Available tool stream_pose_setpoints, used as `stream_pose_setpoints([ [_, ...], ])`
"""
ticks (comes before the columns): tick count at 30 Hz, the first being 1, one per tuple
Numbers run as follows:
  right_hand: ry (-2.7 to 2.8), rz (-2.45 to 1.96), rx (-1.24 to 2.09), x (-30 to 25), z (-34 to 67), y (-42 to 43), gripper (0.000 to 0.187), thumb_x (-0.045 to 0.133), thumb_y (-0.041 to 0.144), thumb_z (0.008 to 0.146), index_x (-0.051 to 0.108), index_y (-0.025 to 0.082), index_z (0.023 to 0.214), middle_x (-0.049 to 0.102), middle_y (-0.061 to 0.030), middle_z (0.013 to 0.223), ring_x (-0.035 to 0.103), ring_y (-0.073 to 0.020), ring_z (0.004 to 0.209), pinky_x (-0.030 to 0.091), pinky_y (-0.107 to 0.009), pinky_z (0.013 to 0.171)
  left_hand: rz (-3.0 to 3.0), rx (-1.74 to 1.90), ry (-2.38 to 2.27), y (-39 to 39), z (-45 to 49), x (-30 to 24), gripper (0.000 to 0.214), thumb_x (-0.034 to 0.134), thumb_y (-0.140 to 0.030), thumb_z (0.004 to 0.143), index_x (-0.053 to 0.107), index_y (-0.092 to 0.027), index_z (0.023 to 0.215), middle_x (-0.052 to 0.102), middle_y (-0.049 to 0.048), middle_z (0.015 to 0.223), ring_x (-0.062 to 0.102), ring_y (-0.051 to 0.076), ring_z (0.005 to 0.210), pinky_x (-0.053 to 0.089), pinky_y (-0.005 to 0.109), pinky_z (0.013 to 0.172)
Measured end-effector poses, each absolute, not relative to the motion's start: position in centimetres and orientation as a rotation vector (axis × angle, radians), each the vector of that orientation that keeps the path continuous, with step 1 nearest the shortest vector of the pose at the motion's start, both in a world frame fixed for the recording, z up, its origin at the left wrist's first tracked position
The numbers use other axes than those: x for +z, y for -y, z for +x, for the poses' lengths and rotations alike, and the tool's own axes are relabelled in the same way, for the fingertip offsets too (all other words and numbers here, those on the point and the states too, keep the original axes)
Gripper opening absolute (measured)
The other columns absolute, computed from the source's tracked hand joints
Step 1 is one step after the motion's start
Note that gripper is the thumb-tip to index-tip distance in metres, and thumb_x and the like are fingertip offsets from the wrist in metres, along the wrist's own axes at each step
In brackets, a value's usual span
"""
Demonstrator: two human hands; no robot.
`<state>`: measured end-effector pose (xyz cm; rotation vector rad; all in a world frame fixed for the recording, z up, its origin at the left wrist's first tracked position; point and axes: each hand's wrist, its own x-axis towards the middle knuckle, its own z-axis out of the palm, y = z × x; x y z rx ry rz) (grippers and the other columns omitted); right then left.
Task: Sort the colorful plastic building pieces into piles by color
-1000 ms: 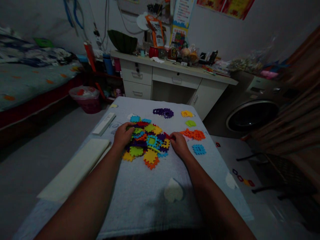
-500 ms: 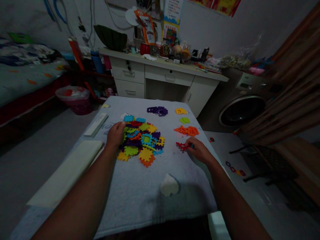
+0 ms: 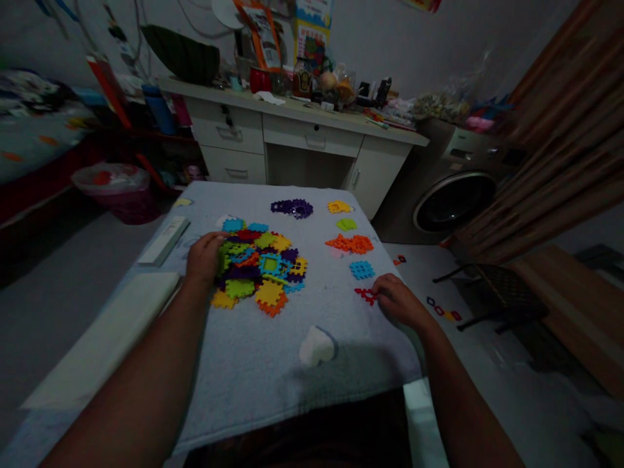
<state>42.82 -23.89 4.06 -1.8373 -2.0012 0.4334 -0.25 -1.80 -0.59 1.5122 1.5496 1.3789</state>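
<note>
A heap of interlocking plastic tiles (image 3: 270, 263) in several colours, with notched edges, lies left of centre on the cloth-covered table. My left hand (image 3: 203, 258) rests against the heap's left side, its fingers stretched along the tiles and holding none apart from the heap. On the right, my right hand (image 3: 397, 300) pinches a red interlocking tile (image 3: 364, 296) low over the cloth; part of the tile is hidden by the fingers. Just beyond it lies a blue tile (image 3: 361, 270). Farther up are orange tiles (image 3: 351, 244), a green tile (image 3: 346, 224), yellow tiles (image 3: 338, 207) and purple tiles (image 3: 293, 208).
A white narrow box (image 3: 164, 240) and a long pale board (image 3: 104, 338) lie along the table's left side. Behind stands a white desk (image 3: 312, 140) with clutter on top. A washing machine (image 3: 446, 188) and a low chair (image 3: 494, 296) are at the right.
The blue tile now lies on the cloth below the orange ones, out of my right hand. That hand has shifted slightly right with the red tile. The view has shifted a little.
</note>
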Motion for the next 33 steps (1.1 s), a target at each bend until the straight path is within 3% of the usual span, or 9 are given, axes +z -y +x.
stream_pose_setpoints([
  [2, 1.982, -1.876, 0.4, 4.0, 42.1, 23.9, 0.015, 0.057, 0.016, 0.081, 0.063, 0.017, 0.095, 0.061, -0.0089, 0.101, 0.055, -0.0221, 0.097, 0.043, -0.036, 0.09, 1.494, 1.347, -1.567, 1.6, -0.5, -1.0, 0.033, 0.054, -0.039, 0.076, 0.073, -0.021, 0.096, 0.072, 0.0026, 0.095, 0.064, 0.023, 0.098, 0.049, 0.035, 0.092],
  [5, 1.975, -1.952, 0.335, 3.8, 41.2, 23.8, 0.026, 0.065, 0.025, 0.081, 0.063, 0.017, 0.105, 0.062, -0.0097, 0.106, 0.053, -0.0234, 0.099, 0.042, -0.037, 0.09, 1.504, 1.296, -1.586, 1.5, -0.7, -1.3, 0.037, 0.057, -0.038, 0.072, 0.073, -0.021, 0.101, 0.072, 0.0024, 0.096, 0.065, 0.023, 0.093, 0.052, 0.033, 0.086],
  [12, 2.05, -1.948, 0.368, 4.2, 41.1, 24.5, 0.017, 0.064, 0.015, 0.079, 0.066, 0.018, 0.095, 0.06, -0.0064, 0.097, 0.051, -0.021, 0.093, 0.04, -0.033, 0.086, 1.574, 1.229, -1.634, 2.3, -0.5, -0.6, 0.042, 0.056, -0.033, 0.068, 0.072, -0.02, 0.105, 0.072, 0.0031, 0.098, 0.065, 0.024, 0.09, 0.053, 0.033, 0.083],
  [19, 2.097, -1.946, 0.373, 4.6, 41.2, 24.5, 0.016, 0.067, 0.017, 0.078, 0.066, 0.019, 0.093, 0.06, -0.0064, 0.095, 0.051, -0.0211, 0.091, 0.04, -0.035, 0.085, 1.6, 1.225, -1.636, 2.1, -0.7, -0.8, 0.04, 0.058, -0.035, 0.069, 0.072, -0.02, 0.104, 0.072, 0.0049, 0.097, 0.065, 0.026, 0.087, 0.053, 0.038, 0.084],
  [33, 2.186, -1.559, 0.366, 5.8, 28.8, 16.0, 0.026, 0.061, 0.016, 0.085, 0.063, 0.019, 0.111, 0.062, -0.0098, 0.111, 0.053, -0.0242, 0.106, 0.041, -0.039, 0.097, 1.612, 1.211, -1.673, 2.5, -0.4, -0.5, 0.043, 0.057, -0.038, 0.072, 0.071, -0.022, 0.109, 0.069, 0.0048, 0.099, 0.062, 0.024, 0.092, 0.05, 0.035, 0.086],
])
